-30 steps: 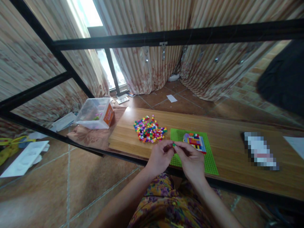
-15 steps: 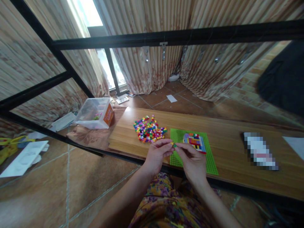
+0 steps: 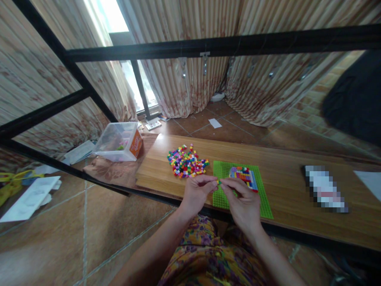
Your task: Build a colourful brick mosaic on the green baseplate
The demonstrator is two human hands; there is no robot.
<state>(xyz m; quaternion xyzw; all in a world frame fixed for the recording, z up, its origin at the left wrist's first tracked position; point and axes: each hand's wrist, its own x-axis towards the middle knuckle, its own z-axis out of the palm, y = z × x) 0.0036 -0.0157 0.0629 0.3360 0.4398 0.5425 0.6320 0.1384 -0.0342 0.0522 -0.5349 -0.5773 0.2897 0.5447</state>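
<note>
My left hand (image 3: 197, 194) pinches a small yellow toy brick (image 3: 217, 182) above the near left part of the green baseplate (image 3: 222, 201). Facing it, my right hand (image 3: 244, 201) has thumb and forefinger closed on a small green brick (image 3: 220, 182). The two bricks meet between my fingertips; whether they are joined is too small to tell. Behind my right hand, a block of coloured bricks (image 3: 244, 174) in rows sits on the baseplate, its near part hidden by that hand. A pile of loose, many-coloured bricks (image 3: 186, 162) lies left of the baseplate.
The wooden board (image 3: 285, 174) carries all of this, with a blurred-out dark-edged object (image 3: 326, 188) and a white sheet (image 3: 370, 183) at right. To the left stands a clear plastic bin (image 3: 114, 143). A black metal bar (image 3: 190, 51) crosses ahead, before the curtains (image 3: 205, 24).
My fingertips have drawn closer together, and less of the yellow brick shows between them. My right hand has turned slightly. The brick pile and the baseplate stay put.
</note>
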